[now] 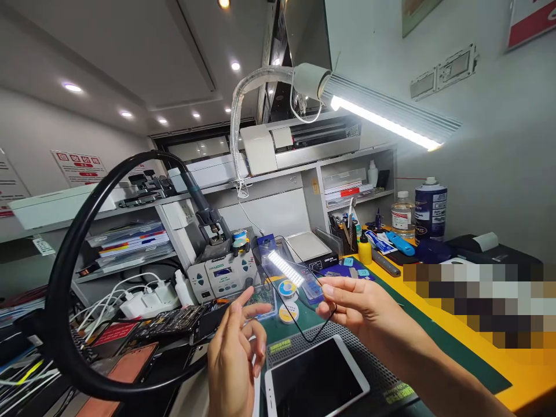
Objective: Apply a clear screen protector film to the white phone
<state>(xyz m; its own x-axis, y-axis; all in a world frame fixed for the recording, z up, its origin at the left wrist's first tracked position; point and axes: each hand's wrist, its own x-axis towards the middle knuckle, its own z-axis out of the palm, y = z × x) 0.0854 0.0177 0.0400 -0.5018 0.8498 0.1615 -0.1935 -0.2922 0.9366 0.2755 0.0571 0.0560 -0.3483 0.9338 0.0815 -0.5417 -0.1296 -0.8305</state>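
My right hand [347, 301] pinches the edge of a clear, thin, black-rimmed panel [310, 289], held tilted above the work mat. Bright lamp light reflects in the panel. To the left, my left hand [238, 341] is raised palm inward with its fingers apart and nothing in it. Below and between the hands, a white tablet [319, 379] with a dark screen lies face up on a black perforated mat [373, 365].
A black curved hose [65, 289] loops across the left. Circuit boards [171, 321] and devices lie beneath it. A grey soldering station [223, 275] stands behind. Bottles and a spray can [430, 211] are at the back right. A lit lamp [386, 121] hangs overhead.
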